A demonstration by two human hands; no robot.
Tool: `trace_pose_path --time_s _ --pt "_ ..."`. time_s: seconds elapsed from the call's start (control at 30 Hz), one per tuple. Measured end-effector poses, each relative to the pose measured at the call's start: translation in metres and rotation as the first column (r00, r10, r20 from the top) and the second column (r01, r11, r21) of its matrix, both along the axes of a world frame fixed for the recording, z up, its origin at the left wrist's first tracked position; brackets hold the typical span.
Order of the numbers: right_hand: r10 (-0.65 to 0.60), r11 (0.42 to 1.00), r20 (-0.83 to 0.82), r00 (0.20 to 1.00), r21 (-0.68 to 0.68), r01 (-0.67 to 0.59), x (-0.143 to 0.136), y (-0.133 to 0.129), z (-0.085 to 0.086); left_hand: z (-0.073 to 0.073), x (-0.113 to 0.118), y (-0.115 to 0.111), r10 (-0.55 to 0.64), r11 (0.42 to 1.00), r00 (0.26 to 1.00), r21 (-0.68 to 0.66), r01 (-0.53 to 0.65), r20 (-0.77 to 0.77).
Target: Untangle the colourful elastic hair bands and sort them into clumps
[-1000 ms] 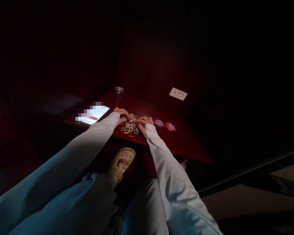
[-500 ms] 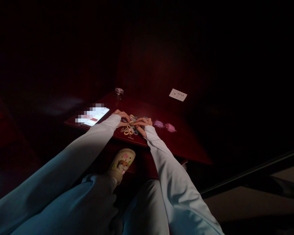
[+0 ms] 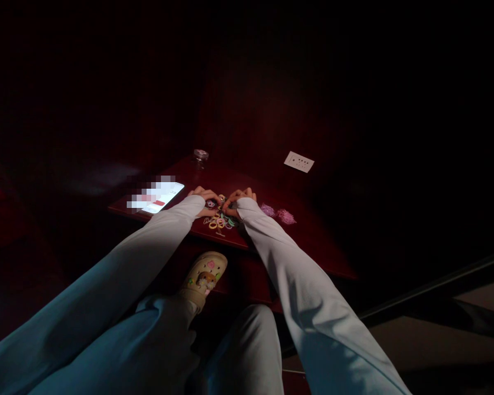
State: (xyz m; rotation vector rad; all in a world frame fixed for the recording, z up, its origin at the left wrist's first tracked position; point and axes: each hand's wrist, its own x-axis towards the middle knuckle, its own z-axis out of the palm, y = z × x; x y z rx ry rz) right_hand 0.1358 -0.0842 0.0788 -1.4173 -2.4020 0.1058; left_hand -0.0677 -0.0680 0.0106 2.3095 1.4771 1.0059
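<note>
A mixed pile of small coloured hair ties, yellow, green and pink, lies near the front edge of the dark red table. At the pile's left side is my left hand, its fingers curved apart over the pieces. My right hand bends down at the pile's right side, fingers bunched; whatever they pinch is too small to make out. Just right of that hand sit a purple bundle and a pink bundle.
A lit phone lies at the table's left side. Behind it stands a small clear jar. A white socket plate is on the back wall. Below the table edge shows a beige clog.
My right hand has moved slightly left and back, its fingers now bent downward, uncovering more of the pile's front right. My left thumb and fingers have spread a little.
</note>
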Motion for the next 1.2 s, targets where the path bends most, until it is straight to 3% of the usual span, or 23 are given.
trace_pose_path --time_s 0.23,0.43,0.73,0.87,1.0,1.07,1.2 --pt "0.057 0.998 0.116 0.992 0.012 -0.058 -0.013 -0.002 0.01 -0.004 0.002 0.004 0.065 0.998 0.993 0.014 -0.067 0.102" --pt "0.033 0.999 0.154 0.988 0.026 -0.037 -0.014 0.002 0.007 -0.005 -0.001 0.007 0.013 0.999 0.975 0.039 -0.023 0.223" --pt "0.081 0.995 0.223 0.971 0.045 -0.093 -0.022 0.011 0.004 -0.006 0.001 0.01 0.017 0.999 0.968 0.039 -0.028 0.249" --pt "0.096 0.994 0.136 0.986 0.036 -0.102 -0.021 0.013 0.005 -0.001 0.001 0.006 0.039 0.999 0.964 0.018 -0.045 0.264" --pt "-0.047 0.998 -0.059 0.997 -0.042 0.045 -0.015 0.018 0.013 0.003 -0.001 0.0 0.013 0.999 0.954 0.025 -0.021 0.301" --pt "-0.13 0.984 -0.2 0.971 -0.147 0.101 -0.01 0.022 0.016 0.005 -0.001 -0.002 0.033 0.999 0.945 0.018 -0.041 0.326" --pt "-0.227 0.93 -0.46 0.858 -0.363 0.051 0.004 0.031 0.013 0.004 0.0 0.001 0.042 0.999 0.941 -0.005 -0.043 0.334"
